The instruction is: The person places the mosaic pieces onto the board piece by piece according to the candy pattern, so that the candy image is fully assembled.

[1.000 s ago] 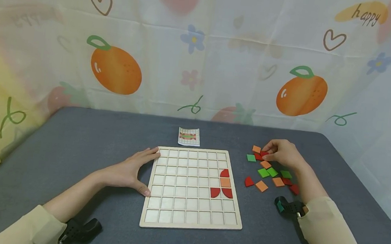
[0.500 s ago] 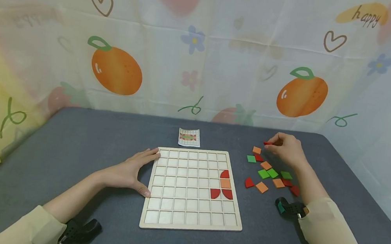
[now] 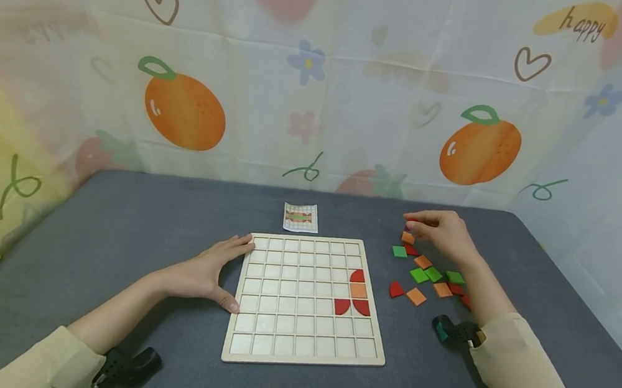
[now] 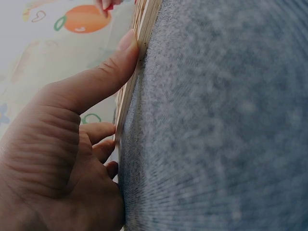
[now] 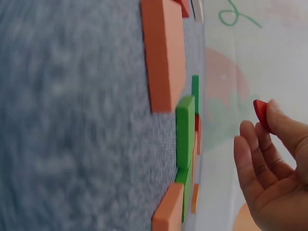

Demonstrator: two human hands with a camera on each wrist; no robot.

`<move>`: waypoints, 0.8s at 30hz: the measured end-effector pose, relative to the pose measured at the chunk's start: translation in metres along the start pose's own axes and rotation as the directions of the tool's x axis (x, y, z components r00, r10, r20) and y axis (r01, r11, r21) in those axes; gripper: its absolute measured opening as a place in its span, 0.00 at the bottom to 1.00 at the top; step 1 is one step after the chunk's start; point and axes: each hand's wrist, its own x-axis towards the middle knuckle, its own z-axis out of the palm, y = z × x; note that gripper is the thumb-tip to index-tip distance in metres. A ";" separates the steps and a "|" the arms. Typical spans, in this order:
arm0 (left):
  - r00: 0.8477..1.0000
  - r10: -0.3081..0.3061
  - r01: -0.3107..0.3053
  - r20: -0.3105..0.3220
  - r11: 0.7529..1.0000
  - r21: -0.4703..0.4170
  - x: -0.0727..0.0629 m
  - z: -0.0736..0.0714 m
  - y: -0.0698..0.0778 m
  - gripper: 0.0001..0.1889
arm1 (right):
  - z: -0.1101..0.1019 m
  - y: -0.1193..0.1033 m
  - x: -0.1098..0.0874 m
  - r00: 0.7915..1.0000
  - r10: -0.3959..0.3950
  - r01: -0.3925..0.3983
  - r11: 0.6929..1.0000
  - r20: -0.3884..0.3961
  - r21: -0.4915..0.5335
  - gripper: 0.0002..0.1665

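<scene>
My left hand [image 3: 204, 274] steadies the wooden grid board [image 3: 302, 364] at its left side, thumb and fingers spread along the edge. In the left wrist view the thumb [image 4: 108, 77] presses against the board's side. On the board's right part sit three red quarter-round tiles, one [image 3: 342, 307] a column further left, and an orange square tile [image 3: 358, 290]. My right hand [image 3: 444, 233] pinches a red tile [image 5: 261, 114] with a curved side between thumb and fingers, raised over the back of the loose tiles. Its fingertips partly hide the tile in the head view.
Loose tiles lie right of the board: orange squares [image 3: 416, 296], green diamonds [image 3: 419, 275] and red pieces [image 3: 396, 289]. A small printed pattern card [image 3: 301, 218] lies behind the board. A patterned cloth [image 3: 317, 126] hangs behind the table [image 3: 171, 355].
My right hand has lifted the red tile from the pile, first up and away, then left toward the board. The left hand and board have stayed in place.
</scene>
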 end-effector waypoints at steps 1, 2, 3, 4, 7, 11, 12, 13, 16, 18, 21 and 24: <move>1.000 0.001 -0.001 -0.001 1.000 0.000 0.000 0.000 0.000 0.63 | 0.001 -0.001 0.000 1.000 -0.009 0.009 1.000 0.011 0.018 0.26; 1.000 0.001 -0.001 -0.001 1.000 0.000 0.000 0.000 0.000 0.63 | 0.002 -0.003 0.001 1.000 -0.016 0.015 0.999 0.019 0.032 0.27; 1.000 0.002 -0.002 -0.001 1.000 0.000 0.000 0.000 0.000 0.63 | 0.002 -0.004 0.001 0.999 -0.021 0.020 0.999 0.027 0.049 0.27; 1.000 0.003 -0.003 -0.001 1.000 0.001 0.000 0.000 0.000 0.63 | 0.004 -0.006 0.001 0.999 -0.025 0.023 0.998 0.035 0.065 0.27; 1.000 0.004 -0.004 -0.001 1.000 0.002 -0.001 0.000 0.001 0.63 | 0.008 -0.012 0.002 0.998 -0.033 0.026 0.992 0.057 0.123 0.26; 1.000 0.002 -0.002 0.002 1.000 -0.001 -0.001 0.000 0.001 0.63 | 0.016 -0.022 0.004 0.995 -0.044 0.022 0.973 0.089 0.230 0.23; 1.000 0.001 -0.001 0.003 1.000 -0.001 -0.001 0.000 0.001 0.63 | 0.018 -0.025 0.005 0.994 -0.046 0.020 0.967 0.098 0.252 0.22; 1.000 0.000 0.000 0.003 1.000 -0.001 -0.001 0.000 0.001 0.63 | 0.020 -0.027 0.005 0.993 -0.048 0.017 0.961 0.105 0.275 0.20; 1.000 -0.001 0.001 0.003 1.000 0.005 0.000 0.000 0.001 0.63 | 0.026 -0.035 0.006 0.990 -0.057 0.015 0.951 0.129 0.308 0.18; 1.000 -0.001 0.001 0.003 1.000 0.008 0.000 0.000 0.000 0.63 | 0.029 -0.040 0.007 0.987 -0.074 0.028 0.954 0.143 0.300 0.17; 1.000 -0.001 0.001 0.004 1.000 0.005 0.000 -0.001 0.001 0.63 | 0.035 -0.045 0.008 0.980 -0.099 0.049 0.960 0.172 0.275 0.16; 1.000 0.000 0.000 0.004 1.000 0.004 -0.001 -0.001 0.002 0.63 | 0.040 -0.051 0.008 0.973 -0.104 0.050 0.966 0.204 0.254 0.15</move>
